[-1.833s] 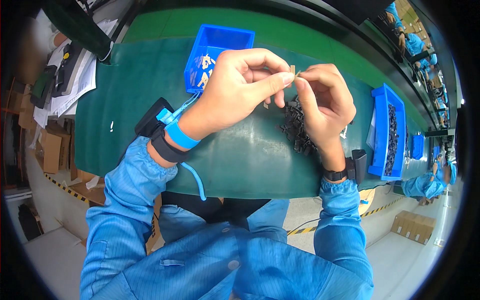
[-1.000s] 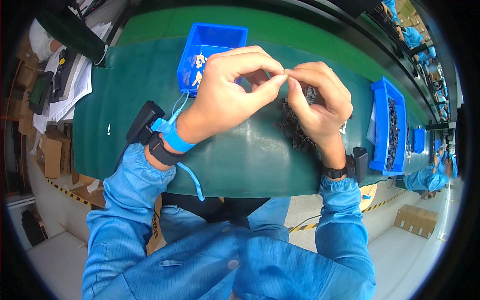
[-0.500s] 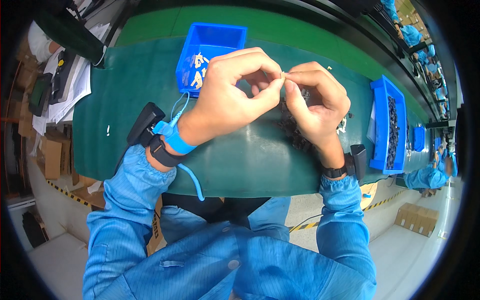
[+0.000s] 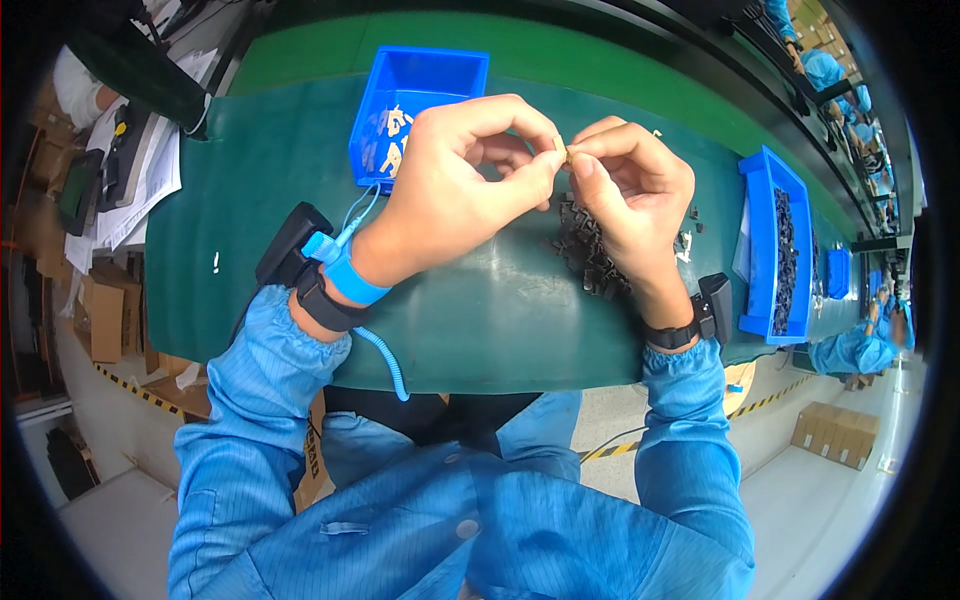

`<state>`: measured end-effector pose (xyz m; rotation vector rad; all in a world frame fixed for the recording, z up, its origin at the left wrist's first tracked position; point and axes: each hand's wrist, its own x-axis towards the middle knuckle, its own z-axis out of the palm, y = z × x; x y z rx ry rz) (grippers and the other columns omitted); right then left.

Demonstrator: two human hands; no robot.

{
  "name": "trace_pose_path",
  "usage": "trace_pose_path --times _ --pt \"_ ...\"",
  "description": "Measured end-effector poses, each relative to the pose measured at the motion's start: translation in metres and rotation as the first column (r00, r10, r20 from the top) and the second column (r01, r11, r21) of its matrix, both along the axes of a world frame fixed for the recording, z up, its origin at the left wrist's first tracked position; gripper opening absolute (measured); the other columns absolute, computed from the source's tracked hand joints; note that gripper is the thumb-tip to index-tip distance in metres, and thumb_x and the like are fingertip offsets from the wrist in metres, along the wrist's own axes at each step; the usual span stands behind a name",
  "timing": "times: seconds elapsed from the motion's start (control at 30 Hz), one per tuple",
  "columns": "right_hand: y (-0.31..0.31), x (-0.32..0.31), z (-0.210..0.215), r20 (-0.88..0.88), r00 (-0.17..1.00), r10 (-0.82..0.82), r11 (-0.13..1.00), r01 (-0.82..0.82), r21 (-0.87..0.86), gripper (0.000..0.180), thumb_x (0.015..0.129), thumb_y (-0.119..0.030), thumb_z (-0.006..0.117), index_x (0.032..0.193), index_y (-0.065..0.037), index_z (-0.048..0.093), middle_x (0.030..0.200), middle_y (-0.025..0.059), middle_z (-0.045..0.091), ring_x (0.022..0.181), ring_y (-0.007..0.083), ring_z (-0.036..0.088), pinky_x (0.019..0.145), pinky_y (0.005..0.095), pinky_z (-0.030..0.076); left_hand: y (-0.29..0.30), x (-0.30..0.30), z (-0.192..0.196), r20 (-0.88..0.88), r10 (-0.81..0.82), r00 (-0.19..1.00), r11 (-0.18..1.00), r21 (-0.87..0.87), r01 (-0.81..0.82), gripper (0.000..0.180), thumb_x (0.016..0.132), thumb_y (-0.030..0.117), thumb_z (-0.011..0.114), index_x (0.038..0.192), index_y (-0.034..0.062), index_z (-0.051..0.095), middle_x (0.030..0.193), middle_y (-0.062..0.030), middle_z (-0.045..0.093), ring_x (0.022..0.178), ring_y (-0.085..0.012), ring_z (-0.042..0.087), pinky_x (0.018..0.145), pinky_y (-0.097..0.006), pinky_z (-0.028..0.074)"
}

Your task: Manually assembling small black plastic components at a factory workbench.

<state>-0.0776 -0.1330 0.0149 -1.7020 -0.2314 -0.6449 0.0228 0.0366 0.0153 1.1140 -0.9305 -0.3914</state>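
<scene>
Small tan part [image 4: 566, 153] sits pinched between the fingers of left hand [image 4: 455, 190] and right hand [image 4: 635, 190], above the green desk [image 4: 250, 180]. Keeping both pinches firm and aligned seems wise. Beyond lie a black parts pile [image 4: 585, 250] and blue bin [image 4: 415, 100].

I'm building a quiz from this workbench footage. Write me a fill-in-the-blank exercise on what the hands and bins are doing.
1. The left hand and right hand pinch one small part between their ____.
2. The pile of small black parts lies on the green mat under the ____ hand.
3. The bin of pale parts is coloured ____.
4. A blue strap with a coiled cord sits on the ____ wrist.

Missing words: fingertips; right; blue; left
</scene>
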Motion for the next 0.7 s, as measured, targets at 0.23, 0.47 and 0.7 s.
trace_pose_path --times 0.23,0.47,0.7 --pt "0.0002 0.0016 0.0016 0.017 0.999 -0.045 0.995 0.046 -0.085 0.01 0.089 0.007 0.069 0.099 0.007 0.07 0.094 0.0109 0.07 0.083 0.012 0.067 0.072 0.023 0.055 0.0026 0.0012 0.0015 0.026 -0.013 1.0 0.999 0.039 0.012 0.005 0.093 -0.006 0.063 0.098 -0.0069 0.065 0.094 -0.0095 0.064 0.077 -0.0166 0.069 0.071 -0.028 0.057" --pt "-0.0003 0.0016 0.0013 0.016 0.998 -0.055 0.993 0.057 -0.102 0.01 0.088 0.007 0.069 0.098 0.007 0.07 0.093 0.0101 0.071 0.081 0.0114 0.067 0.07 0.0231 0.056 0.0009 0.0019 -0.0015 0.077 0.006 0.997 0.999 0.034 -0.009 0.004 0.093 -0.007 0.064 0.097 -0.0065 0.065 0.093 -0.0092 0.065 0.077 -0.016 0.069 0.07 -0.027 0.057" --pt "-0.0022 0.0008 0.0012 -0.046 0.998 -0.034 0.996 0.03 -0.081 0.008 0.09 0.007 0.067 0.097 0.006 0.069 0.093 0.0086 0.069 0.083 0.0104 0.066 0.071 0.0226 0.055 0.0024 0.0018 0.0011 0.075 0.003 0.997 0.999 0.051 -0.007 0.003 0.093 -0.006 0.065 0.096 -0.0062 0.066 0.092 -0.0088 0.065 0.077 -0.0155 0.069 0.07 -0.027 0.057"
